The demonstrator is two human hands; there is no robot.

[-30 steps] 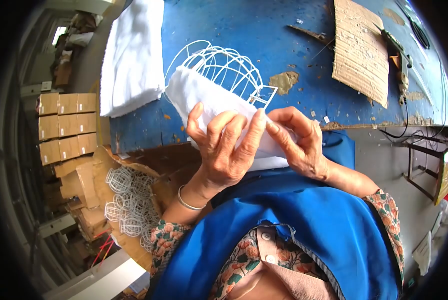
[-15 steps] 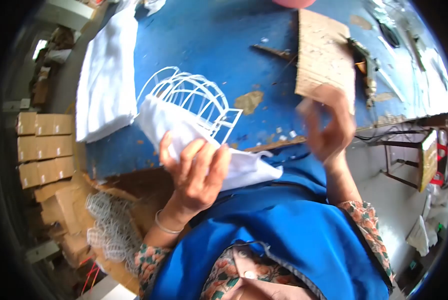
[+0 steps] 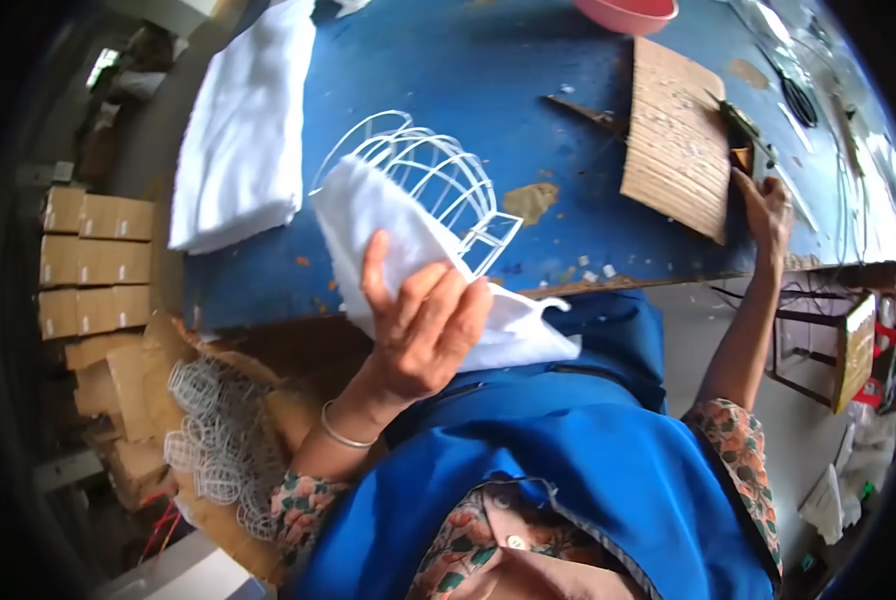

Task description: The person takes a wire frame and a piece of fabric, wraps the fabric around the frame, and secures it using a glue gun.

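Observation:
My left hand (image 3: 423, 325) is closed on white fluffy cloth (image 3: 368, 215), pressing it along the side of a white wire frame (image 3: 443, 180). The frame has curved ribs and a small squared end, and lies at the table's front edge. A loose end of the cloth hangs toward my lap. At the right, my right hand (image 3: 768, 215) is closed around the lower part of a dark glue gun (image 3: 740, 125), just beside a piece of corrugated cardboard (image 3: 676, 140). The hand hides part of its handle.
A white cloth stack (image 3: 246, 130) lies on the blue table (image 3: 398, 60) at left. A pink bowl (image 3: 628, 12) and a pointed tool (image 3: 586, 112) are farther back. Wire frames (image 3: 218, 440) are heaped below left, near stacked boxes (image 3: 98, 260). A stool (image 3: 838, 350) stands at right.
My right hand has left the cloth and reached right to the glue gun. My left hand still holds the cloth against the frame. The view has shifted, bringing the pink bowl into sight.

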